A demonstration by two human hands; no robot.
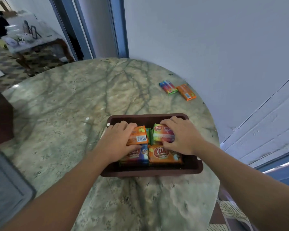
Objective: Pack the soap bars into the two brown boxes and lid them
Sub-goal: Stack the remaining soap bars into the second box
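A brown box sits open on the round marble table, holding several wrapped soap bars. My left hand grips an orange soap bar with a barcode, inside the box at its left. My right hand grips a green and pink soap bar inside the box at its right. In front of these lie a blue soap bar and an orange bar flat in the box. On the table, far right, lie two loose bars: a multicoloured one and an orange one.
A grey lid or tray lies at the left edge, partly out of view. A white wall stands right behind the table. A doorway at the back left shows another table with clutter. A patterned cloth lies low right.
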